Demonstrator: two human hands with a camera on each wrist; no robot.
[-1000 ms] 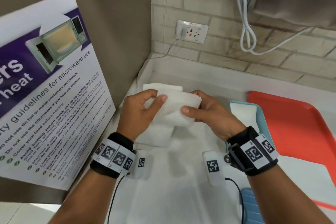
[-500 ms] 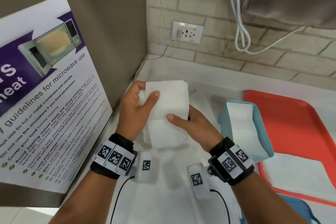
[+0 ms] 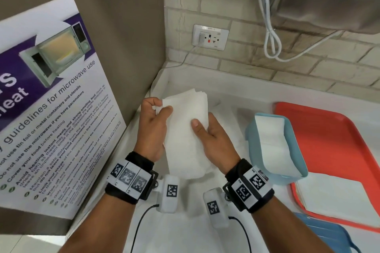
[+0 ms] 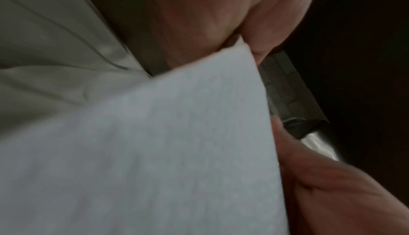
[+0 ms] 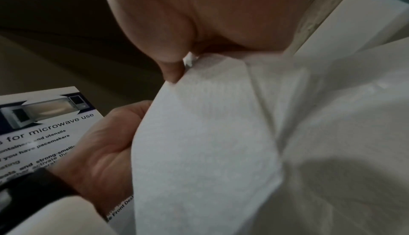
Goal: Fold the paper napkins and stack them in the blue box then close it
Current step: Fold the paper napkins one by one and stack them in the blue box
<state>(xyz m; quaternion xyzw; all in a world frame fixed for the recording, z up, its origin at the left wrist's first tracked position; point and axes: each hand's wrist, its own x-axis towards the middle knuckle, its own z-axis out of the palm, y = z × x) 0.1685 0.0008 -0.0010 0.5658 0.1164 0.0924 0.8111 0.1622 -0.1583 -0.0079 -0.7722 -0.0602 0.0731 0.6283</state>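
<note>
Poster (image 3: 51, 109) is propped at far left. Folded napkin (image 3: 186, 129) is held above the counter w/ both hands: left hand (image 3: 153, 129) pinches its left edge, thumb on top; right hand (image 3: 211, 137) grips the right side, thumb pressed on top. Blue box (image 3: 296, 146), open w/ napkins inside, sits to the right, beside red tray (image 3: 333, 139).

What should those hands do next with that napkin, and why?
Probably carry the folded napkin rightward and lay it in the blue box. Both the left hand and right hand pinch it, it already looks folded, and the box stands open with napkins inside.
</note>
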